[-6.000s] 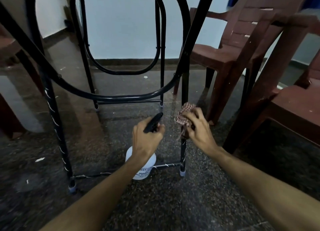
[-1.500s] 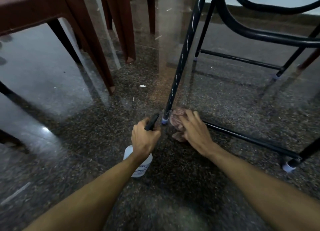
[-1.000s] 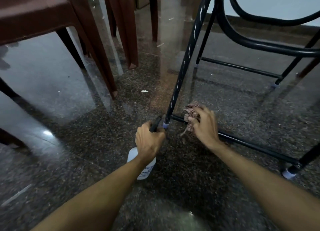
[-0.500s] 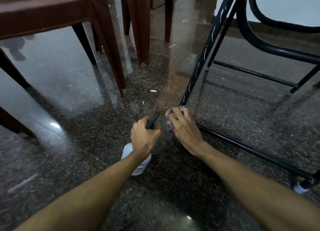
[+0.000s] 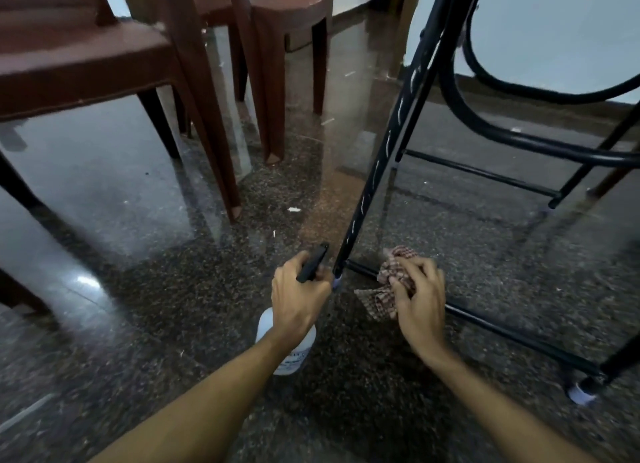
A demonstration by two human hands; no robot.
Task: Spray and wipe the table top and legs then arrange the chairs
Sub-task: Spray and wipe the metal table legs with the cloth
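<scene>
Low over the floor, my left hand [image 5: 298,298] grips a white spray bottle [image 5: 289,357] by its black trigger head, just left of the foot of a black metal table leg [image 5: 381,157]. My right hand [image 5: 417,296] holds a crumpled red-checked cloth [image 5: 388,286] against the low black crossbar [image 5: 512,338], just right of that leg's foot. The leg shows pale scratch marks along its length. Brown plastic chairs [image 5: 79,57] stand at the upper left.
The floor [image 5: 145,289] is dark, glossy speckled stone with small white scraps on it. Further chair legs [image 5: 273,91] stand behind the near chair. The table's curved black frame [image 5: 519,140] and far crossbar fill the right. A pale foot cap [image 5: 581,395] sits at the lower right.
My right hand has slid with the cloth from the foot of the leg to the right along the low crossbar. The left hand with the bottle has stayed beside the foot.
</scene>
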